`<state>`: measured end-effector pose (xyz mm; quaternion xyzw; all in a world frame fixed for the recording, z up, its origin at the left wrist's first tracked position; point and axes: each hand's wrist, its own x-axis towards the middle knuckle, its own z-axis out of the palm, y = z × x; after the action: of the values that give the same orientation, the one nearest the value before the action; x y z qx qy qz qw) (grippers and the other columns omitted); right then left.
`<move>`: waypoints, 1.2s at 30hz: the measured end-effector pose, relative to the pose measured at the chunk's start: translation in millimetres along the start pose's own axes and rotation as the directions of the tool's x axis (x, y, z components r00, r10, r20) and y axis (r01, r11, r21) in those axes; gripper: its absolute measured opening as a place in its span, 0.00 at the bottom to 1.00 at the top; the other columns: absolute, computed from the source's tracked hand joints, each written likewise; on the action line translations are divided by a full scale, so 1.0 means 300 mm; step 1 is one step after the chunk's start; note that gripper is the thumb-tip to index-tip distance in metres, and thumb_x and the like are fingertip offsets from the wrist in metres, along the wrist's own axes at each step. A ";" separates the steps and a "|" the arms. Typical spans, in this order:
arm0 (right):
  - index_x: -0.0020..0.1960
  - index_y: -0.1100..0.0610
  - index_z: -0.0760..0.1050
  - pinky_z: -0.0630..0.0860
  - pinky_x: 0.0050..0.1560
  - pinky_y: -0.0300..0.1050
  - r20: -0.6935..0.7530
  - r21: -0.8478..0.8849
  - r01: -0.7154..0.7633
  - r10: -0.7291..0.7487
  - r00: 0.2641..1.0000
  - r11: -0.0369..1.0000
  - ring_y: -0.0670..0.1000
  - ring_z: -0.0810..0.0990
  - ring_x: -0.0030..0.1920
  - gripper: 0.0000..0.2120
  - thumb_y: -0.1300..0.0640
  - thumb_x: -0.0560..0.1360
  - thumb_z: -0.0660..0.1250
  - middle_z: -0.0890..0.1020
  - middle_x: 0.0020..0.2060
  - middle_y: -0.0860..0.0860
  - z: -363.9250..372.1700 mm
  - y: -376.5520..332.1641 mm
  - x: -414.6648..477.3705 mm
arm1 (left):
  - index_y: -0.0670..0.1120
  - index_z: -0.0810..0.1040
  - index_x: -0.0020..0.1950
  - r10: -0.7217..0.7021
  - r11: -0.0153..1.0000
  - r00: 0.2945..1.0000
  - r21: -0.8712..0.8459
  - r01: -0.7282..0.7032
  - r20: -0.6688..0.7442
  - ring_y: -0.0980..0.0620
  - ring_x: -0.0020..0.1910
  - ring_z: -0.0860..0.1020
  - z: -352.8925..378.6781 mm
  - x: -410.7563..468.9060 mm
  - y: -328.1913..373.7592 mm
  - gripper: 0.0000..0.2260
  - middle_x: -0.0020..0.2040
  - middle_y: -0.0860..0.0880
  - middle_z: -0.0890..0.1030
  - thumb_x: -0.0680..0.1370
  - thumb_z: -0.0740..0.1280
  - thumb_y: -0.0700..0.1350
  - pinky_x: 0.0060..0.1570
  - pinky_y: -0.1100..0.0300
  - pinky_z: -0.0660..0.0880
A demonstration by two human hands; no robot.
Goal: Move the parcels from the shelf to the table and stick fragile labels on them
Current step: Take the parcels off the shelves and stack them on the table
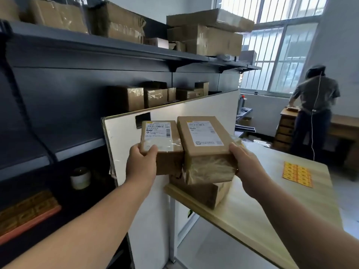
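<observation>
My left hand [140,162] grips the near corner of a small brown parcel [165,152] with a white shipping label. My right hand [245,164] grips the right side of a larger taped brown parcel [204,146], also labelled. Both parcels are held side by side in the air, above the left end of the wooden table [252,206]. A third brown parcel [202,193] lies on the table under them. A sheet of orange fragile labels [298,174] lies on the table's right part. More parcels [155,96] stand on the dark shelf [58,105] at the left.
A white partition board [204,107] stands between shelf and table. Large boxes [204,37] fill the top shelf. A small jar [80,177] and an orange pack [27,214] sit on lower shelves. Another person [312,113] stands at a desk by the window.
</observation>
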<state>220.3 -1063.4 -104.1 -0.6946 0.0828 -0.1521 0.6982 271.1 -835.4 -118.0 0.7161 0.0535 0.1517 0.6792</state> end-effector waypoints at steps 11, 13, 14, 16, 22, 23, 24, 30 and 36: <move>0.50 0.52 0.75 0.78 0.56 0.52 -0.120 -0.074 -0.110 0.101 0.988 0.991 0.54 0.81 0.47 0.10 0.49 0.81 0.58 0.81 0.47 0.55 -0.042 0.097 0.291 | 0.50 0.68 0.62 -0.090 0.994 0.990 0.065 0.083 0.111 0.59 0.41 0.73 0.246 0.236 -0.128 0.13 0.54 0.51 0.75 0.80 0.62 0.51 0.32 0.67 0.67; 0.50 0.52 0.75 0.77 0.57 0.52 -0.117 -0.080 -0.125 0.115 0.986 0.989 0.53 0.80 0.46 0.09 0.49 0.81 0.58 0.80 0.47 0.55 -0.056 0.118 0.352 | 0.50 0.68 0.62 -0.108 0.992 0.988 0.073 0.101 0.106 0.60 0.41 0.73 0.288 0.269 -0.153 0.13 0.53 0.51 0.75 0.80 0.63 0.51 0.32 0.67 0.67; 0.49 0.52 0.75 0.76 0.57 0.53 -0.116 -0.086 -0.128 0.118 0.986 0.988 0.53 0.79 0.46 0.09 0.50 0.81 0.58 0.80 0.47 0.54 -0.064 0.131 0.385 | 0.50 0.68 0.62 -0.119 0.991 0.988 0.078 0.111 0.099 0.61 0.41 0.72 0.310 0.284 -0.166 0.13 0.53 0.51 0.75 0.80 0.63 0.51 0.32 0.67 0.67; 0.49 0.52 0.76 0.76 0.56 0.53 -0.103 -0.099 -0.135 0.125 0.987 0.986 0.52 0.79 0.45 0.10 0.50 0.81 0.58 0.80 0.45 0.54 -0.083 0.159 0.458 | 0.49 0.68 0.62 -0.135 0.988 0.988 0.090 0.128 0.080 0.61 0.40 0.72 0.360 0.312 -0.191 0.13 0.52 0.51 0.75 0.80 0.63 0.51 0.31 0.68 0.66; 0.55 0.56 0.76 0.77 0.57 0.54 0.030 -0.137 -0.179 0.184 0.982 0.974 0.54 0.80 0.46 0.13 0.48 0.81 0.59 0.80 0.46 0.56 -0.171 0.285 0.747 | 0.48 0.69 0.64 -0.174 0.979 0.985 0.109 0.175 -0.018 0.58 0.41 0.73 0.541 0.390 -0.294 0.14 0.55 0.51 0.76 0.79 0.63 0.49 0.32 0.69 0.66; 0.54 0.56 0.76 0.76 0.57 0.54 0.057 -0.144 -0.191 0.200 0.978 0.971 0.54 0.79 0.45 0.13 0.48 0.81 0.59 0.80 0.45 0.55 -0.186 0.306 0.797 | 0.48 0.70 0.63 -0.188 0.975 0.981 0.109 0.192 -0.046 0.59 0.41 0.73 0.574 0.402 -0.311 0.14 0.55 0.51 0.77 0.79 0.64 0.49 0.32 0.69 0.66; 0.53 0.56 0.76 0.76 0.57 0.54 0.083 -0.153 -0.200 0.215 0.973 0.968 0.54 0.79 0.45 0.13 0.48 0.81 0.59 0.80 0.44 0.55 -0.200 0.328 0.847 | 0.47 0.70 0.63 -0.200 0.972 0.977 0.110 0.207 -0.076 0.59 0.41 0.74 0.607 0.414 -0.332 0.14 0.55 0.50 0.77 0.79 0.64 0.49 0.33 0.68 0.67; 0.52 0.59 0.77 0.77 0.50 0.54 0.202 -0.161 -0.258 0.288 0.936 0.953 0.53 0.78 0.40 0.14 0.49 0.80 0.61 0.79 0.42 0.56 -0.276 0.459 1.109 | 0.47 0.70 0.63 -0.248 0.946 0.944 0.154 0.284 -0.217 0.50 0.52 0.76 0.795 0.472 -0.428 0.15 0.57 0.48 0.77 0.78 0.65 0.49 0.44 0.61 0.70; 0.49 0.57 0.77 0.77 0.47 0.50 0.255 -0.157 -0.355 0.385 0.887 0.922 0.51 0.80 0.39 0.11 0.51 0.80 0.61 0.81 0.39 0.53 -0.289 0.559 1.249 | 0.48 0.71 0.61 -0.281 0.926 0.918 0.172 0.336 -0.281 0.51 0.52 0.76 0.879 0.503 -0.517 0.14 0.56 0.50 0.78 0.77 0.67 0.48 0.50 0.59 0.70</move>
<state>560.4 -1269.8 -237.0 -0.7164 0.1219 0.0885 0.6813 510.8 -1033.9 -257.8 0.7430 0.2683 0.1250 0.6003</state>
